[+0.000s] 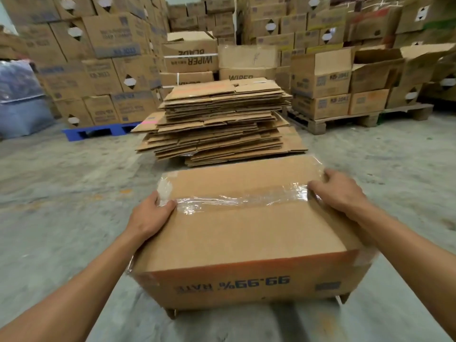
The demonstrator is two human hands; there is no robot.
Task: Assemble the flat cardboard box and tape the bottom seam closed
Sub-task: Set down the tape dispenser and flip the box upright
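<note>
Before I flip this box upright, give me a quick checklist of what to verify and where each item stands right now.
1. Box squared up, printed side upside down, so bottom faces up: ok.
2. Tape runs along the whole centre seam: ok, though wrinkled.
3. Tape ends wrapped over both side edges: left end folds over; right end is hidden under the right hand: cannot tell.
4. Hands placed on opposite ends, left hand at the left end of the seam: ok.
5. Room to turn the box: the stack of flat boxes sits close behind: not ok.
6. Tape roll or dispenser out of the way: none in view: cannot tell.
</note>
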